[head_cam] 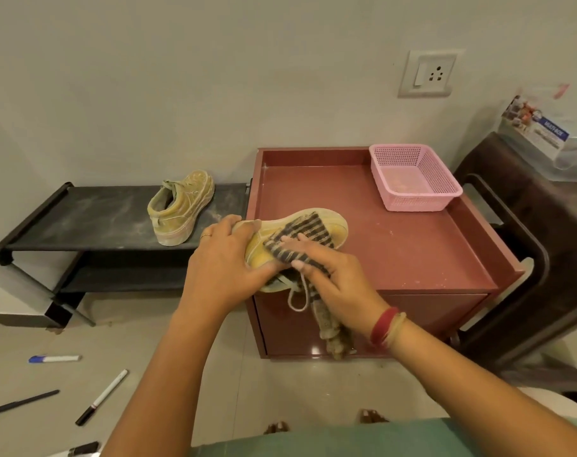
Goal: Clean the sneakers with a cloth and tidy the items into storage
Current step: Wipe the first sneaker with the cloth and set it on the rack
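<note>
A yellow sneaker [336,227] lies on its side at the near left corner of the red cabinet top [396,245]. My left hand [224,258] grips its heel end, fingers curled round the upper. My right hand [330,275] presses a striped grey cloth [305,232] flat against the shoe's side; the cloth's tail hangs down past the cabinet front. A lace loop dangles below the shoe. The second, dusty yellow sneaker [180,207] stands on the black shoe rack [82,222] to the left.
A pink plastic basket [415,192] sits at the back right of the cabinet top. Several pens and markers [101,397] lie on the tiled floor at lower left. A dark chair [528,258] stands right of the cabinet. A wall socket is above.
</note>
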`<state>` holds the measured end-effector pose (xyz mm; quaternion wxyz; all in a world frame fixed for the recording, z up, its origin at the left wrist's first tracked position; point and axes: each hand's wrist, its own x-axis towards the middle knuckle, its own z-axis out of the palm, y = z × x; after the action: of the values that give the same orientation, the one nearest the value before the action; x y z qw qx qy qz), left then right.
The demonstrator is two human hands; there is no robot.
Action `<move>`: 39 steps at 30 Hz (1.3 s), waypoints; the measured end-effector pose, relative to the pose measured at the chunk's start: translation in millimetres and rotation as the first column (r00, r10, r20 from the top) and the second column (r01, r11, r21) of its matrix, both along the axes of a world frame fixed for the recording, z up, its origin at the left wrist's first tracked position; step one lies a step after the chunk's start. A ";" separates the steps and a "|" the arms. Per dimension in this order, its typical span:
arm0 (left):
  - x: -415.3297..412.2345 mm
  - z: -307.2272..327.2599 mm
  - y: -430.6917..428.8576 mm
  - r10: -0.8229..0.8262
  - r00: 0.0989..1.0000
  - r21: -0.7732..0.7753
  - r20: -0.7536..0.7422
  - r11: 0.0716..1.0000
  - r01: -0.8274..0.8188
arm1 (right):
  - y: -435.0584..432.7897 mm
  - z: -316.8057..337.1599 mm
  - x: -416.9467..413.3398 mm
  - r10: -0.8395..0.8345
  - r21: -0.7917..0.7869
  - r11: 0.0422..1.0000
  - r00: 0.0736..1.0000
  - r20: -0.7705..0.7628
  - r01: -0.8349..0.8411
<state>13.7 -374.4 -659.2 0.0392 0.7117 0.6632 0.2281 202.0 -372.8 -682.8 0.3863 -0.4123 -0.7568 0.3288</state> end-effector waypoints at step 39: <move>-1.4 -1.3 3.6 -0.021 0.999 -0.017 0.026 1.000 0.021 | 28.4 -13.6 11.6 -0.284 0.039 0.958 0.957 0.057 0.282</move>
<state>12.2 -370.8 -660.5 0.0563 0.7153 0.6570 0.2312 213.6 -344.4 -696.4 0.4119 -0.5205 -0.7065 0.2455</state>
